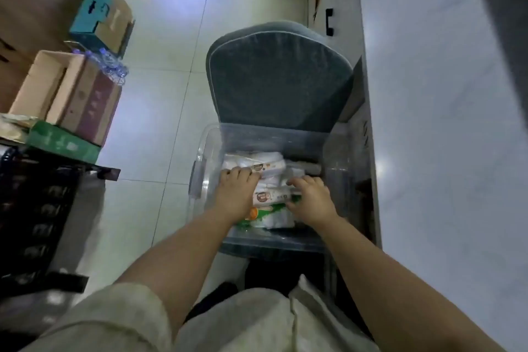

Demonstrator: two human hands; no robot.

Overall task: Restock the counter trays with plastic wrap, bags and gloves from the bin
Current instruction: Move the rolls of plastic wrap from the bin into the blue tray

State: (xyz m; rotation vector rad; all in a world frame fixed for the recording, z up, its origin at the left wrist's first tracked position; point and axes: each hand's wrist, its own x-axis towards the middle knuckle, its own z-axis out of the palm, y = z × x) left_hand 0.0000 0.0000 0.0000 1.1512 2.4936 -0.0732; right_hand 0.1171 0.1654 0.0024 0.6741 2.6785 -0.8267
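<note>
A clear plastic bin [208, 148] stands on the seat of a grey-green chair [278, 77]. Inside lie several white packets and rolls: one long box [265, 166] at the back, another box [271, 196] in the middle, a green and orange packet [258, 214] at the front. My left hand [235, 191] reaches into the bin's left side, its fingers curled over the edge of the back box. On the right, my right hand [310, 197] has its fingers curled round the end of the middle box. The counter trays are out of view.
A pale counter top [445, 123] runs along the right, close beside the chair. Cardboard boxes [71, 94] and water bottles [111, 63] are stacked at the left over a dark crate [37, 208]. Tiled floor [160, 100] lies between them and the chair.
</note>
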